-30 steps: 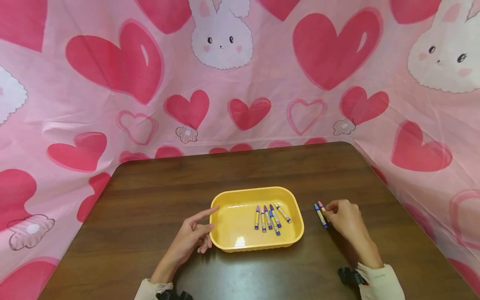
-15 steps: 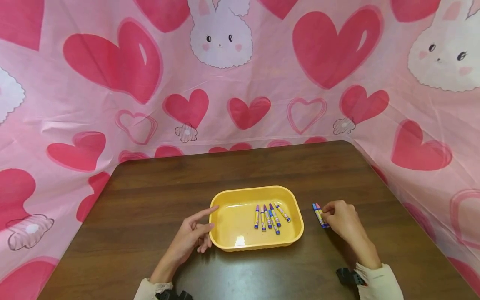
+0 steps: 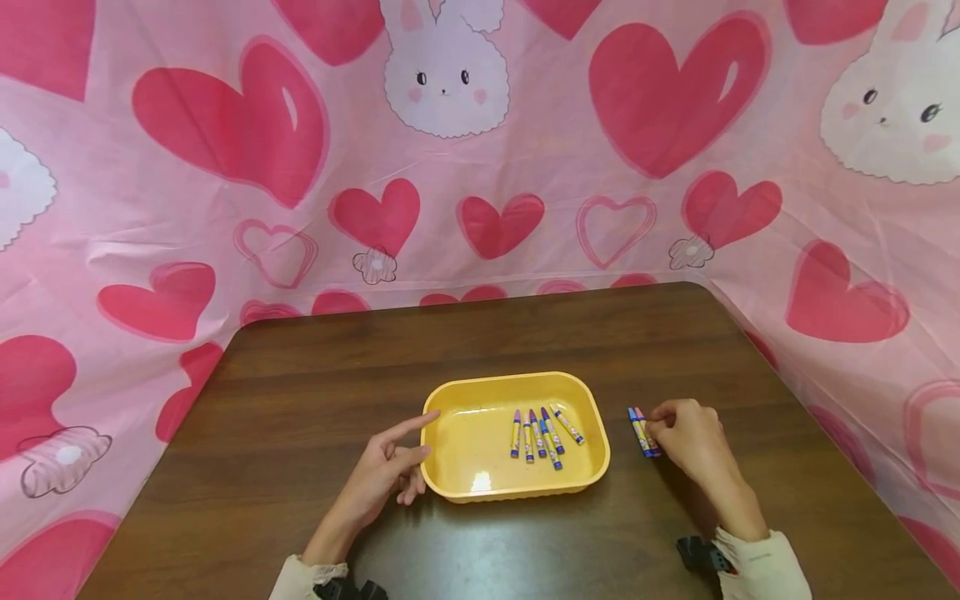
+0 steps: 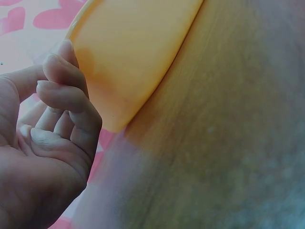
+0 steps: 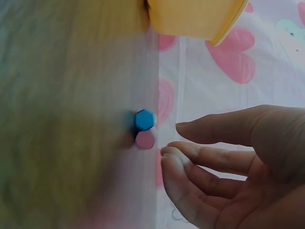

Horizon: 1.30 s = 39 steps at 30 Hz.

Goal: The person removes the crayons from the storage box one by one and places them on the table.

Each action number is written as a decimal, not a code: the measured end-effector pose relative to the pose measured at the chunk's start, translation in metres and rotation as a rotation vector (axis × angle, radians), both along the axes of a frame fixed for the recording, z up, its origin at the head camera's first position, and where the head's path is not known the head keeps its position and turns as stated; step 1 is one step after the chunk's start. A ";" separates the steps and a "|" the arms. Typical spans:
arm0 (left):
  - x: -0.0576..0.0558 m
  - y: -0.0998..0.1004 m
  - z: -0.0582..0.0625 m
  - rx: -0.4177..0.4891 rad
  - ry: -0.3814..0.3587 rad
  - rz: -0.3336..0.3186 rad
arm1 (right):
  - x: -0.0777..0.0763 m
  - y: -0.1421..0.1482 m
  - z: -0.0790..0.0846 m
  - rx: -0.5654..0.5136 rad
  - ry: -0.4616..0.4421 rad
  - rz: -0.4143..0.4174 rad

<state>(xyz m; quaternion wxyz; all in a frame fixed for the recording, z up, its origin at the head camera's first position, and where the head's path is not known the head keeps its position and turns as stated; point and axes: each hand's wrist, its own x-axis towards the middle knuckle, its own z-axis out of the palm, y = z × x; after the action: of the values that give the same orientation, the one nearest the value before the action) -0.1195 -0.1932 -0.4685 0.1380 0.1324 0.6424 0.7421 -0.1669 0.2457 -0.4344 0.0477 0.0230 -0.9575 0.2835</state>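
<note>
A yellow plastic tray [image 3: 468, 479] stands on the table with several crayons [image 3: 529, 442] lying in its right half. At the tray's left end, my left hand [image 3: 375, 475] touches the rim with a straight index finger and the thumb; its other fingers are loosely bent. Right of the tray, a blue crayon [image 3: 637, 425] and a pink crayon [image 3: 641, 414] lie side by side. My right hand [image 3: 690, 437] is beside the pink one, partly covering it. In the right wrist view, a gap shows between thumb and fingers, close to the blue crayon's end [image 5: 144, 119] and pink crayon's end [image 5: 145, 140].
The dark wooden table [image 3: 360, 367] has rounded far corners. A pink cloth [image 3: 450, 167] printed with hearts and rabbits hangs behind and beside it. A dark wrist device [image 3: 697, 554] sits on the right wrist.
The pink crayon has come against the blue one; the two were slightly apart a second ago, with the right hand at the pink one. The left hand and tray have not moved.
</note>
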 end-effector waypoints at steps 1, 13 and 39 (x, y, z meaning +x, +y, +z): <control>0.000 0.000 0.000 0.003 0.003 -0.001 | 0.000 -0.001 0.001 0.000 0.016 -0.004; 0.000 0.001 0.001 0.029 0.017 -0.010 | 0.007 -0.034 0.030 0.002 0.215 0.048; 0.001 -0.001 -0.001 0.039 0.016 -0.010 | -0.010 -0.128 0.047 0.212 -0.034 0.281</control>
<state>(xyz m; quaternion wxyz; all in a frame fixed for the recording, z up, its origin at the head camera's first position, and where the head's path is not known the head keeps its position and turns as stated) -0.1180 -0.1942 -0.4691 0.1338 0.1442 0.6284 0.7526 -0.1772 0.1177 -0.3873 -0.0114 0.1566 -0.9701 0.1852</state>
